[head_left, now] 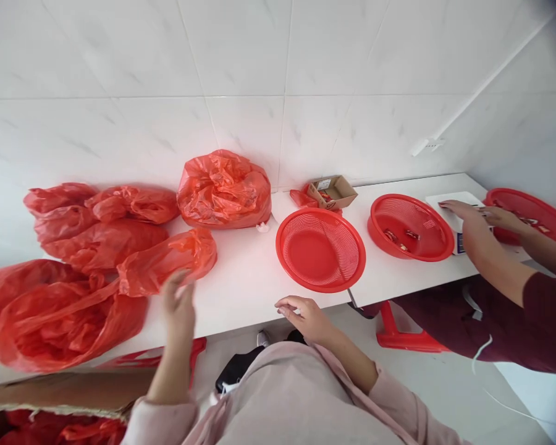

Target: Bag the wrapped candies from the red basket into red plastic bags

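My left hand (178,303) reaches toward a red plastic bag (167,262) lying on the white table (245,278); its fingers are blurred and just touch the bag's near edge. My right hand (303,316) hovers at the table's front edge with fingers loosely curled and nothing in them. An empty red mesh basket (320,249) sits just beyond my right hand.
Several stuffed red bags (223,188) pile up at the left and against the tiled wall. A small cardboard box (332,191) stands at the back. A co-worker's hands (467,213) rest on a white box beside a second red basket (410,227); a third basket (530,213) is at far right.
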{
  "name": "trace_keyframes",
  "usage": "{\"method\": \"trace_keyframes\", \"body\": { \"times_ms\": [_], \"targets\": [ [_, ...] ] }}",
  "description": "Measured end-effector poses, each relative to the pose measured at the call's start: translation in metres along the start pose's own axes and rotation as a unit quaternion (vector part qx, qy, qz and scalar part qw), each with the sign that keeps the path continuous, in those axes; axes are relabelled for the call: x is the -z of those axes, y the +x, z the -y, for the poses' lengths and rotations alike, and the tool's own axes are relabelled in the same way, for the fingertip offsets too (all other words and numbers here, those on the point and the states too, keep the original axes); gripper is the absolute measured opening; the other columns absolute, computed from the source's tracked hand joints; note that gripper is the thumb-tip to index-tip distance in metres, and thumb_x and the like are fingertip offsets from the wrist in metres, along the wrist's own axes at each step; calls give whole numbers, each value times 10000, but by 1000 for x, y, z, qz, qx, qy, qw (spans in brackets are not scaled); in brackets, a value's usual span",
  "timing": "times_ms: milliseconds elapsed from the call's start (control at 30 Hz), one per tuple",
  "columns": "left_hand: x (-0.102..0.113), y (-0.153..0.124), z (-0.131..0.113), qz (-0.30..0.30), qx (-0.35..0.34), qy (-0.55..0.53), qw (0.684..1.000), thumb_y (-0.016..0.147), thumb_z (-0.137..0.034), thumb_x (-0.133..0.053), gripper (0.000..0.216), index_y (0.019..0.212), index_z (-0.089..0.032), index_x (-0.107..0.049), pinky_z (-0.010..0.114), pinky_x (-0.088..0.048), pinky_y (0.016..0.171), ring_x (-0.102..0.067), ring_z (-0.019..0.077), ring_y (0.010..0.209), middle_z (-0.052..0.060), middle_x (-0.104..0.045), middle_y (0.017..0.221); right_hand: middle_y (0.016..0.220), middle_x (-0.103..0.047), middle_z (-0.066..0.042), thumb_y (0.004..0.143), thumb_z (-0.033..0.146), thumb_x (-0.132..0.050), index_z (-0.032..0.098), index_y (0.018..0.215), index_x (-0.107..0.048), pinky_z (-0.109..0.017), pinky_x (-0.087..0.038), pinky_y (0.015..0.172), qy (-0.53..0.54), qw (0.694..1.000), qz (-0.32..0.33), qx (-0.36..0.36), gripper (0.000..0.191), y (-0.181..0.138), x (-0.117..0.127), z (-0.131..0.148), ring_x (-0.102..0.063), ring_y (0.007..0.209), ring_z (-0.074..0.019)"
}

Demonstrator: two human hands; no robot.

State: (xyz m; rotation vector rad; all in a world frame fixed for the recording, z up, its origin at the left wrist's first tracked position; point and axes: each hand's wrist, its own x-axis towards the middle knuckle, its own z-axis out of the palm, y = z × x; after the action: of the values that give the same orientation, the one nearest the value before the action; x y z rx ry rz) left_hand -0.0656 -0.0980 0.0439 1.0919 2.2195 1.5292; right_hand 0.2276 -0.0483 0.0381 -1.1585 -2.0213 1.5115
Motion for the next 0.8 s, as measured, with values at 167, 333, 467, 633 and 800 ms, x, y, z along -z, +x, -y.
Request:
{"method": "trace_keyframes", "body": {
  "times_ms": [167,333,467,633,800],
  "targets": [
    [-49,21,31,82,-87,165,979,862,-382,-484,311,1046,-178,-628,420,-452,987,-562,259,1143,116,-655,1126,972,-714,-49,934,346,-475,210,1029,-675,-279,-508,733,4,999,-33,-37,260,-9,22,-9,-654,896,-175],
    [-30,67,78,97,-21,366,925,813,-464,-535,644,1276,-17,-514,551,-402,991,-526,404,1190,295,-574,1252,969,-711,-47,937,378,-476,212,1031,-673,-291,-499,747,-3,998,-37,-48,274,-7,33,-19,-648,897,-177],
    [-57,42,85,295,-13,456,840,851,-419,-536,455,1191,-132,-633,611,-373,981,-598,405,1089,209,-665,1182,961,-709,-42,944,386,-470,218,1045,-668,-294,-492,743,-15,999,-24,-44,279,3,38,-21,-643,889,-177],
    [-91,-14,60,307,-62,422,851,952,-277,-379,371,1209,-248,-646,557,-286,1088,-565,317,1179,110,-662,1243,993,-712,-37,952,356,-473,220,1045,-673,-282,-488,776,-31,999,8,-3,259,21,43,-12,-640,908,-164],
    [-80,-31,52,303,-63,396,864,968,-277,-368,346,1162,-259,-654,437,-362,1057,-568,263,1152,78,-640,1251,1028,-715,-30,951,321,-493,232,1042,-682,-273,-494,806,-67,993,78,65,228,57,20,7,-650,913,-153]
  ]
}}
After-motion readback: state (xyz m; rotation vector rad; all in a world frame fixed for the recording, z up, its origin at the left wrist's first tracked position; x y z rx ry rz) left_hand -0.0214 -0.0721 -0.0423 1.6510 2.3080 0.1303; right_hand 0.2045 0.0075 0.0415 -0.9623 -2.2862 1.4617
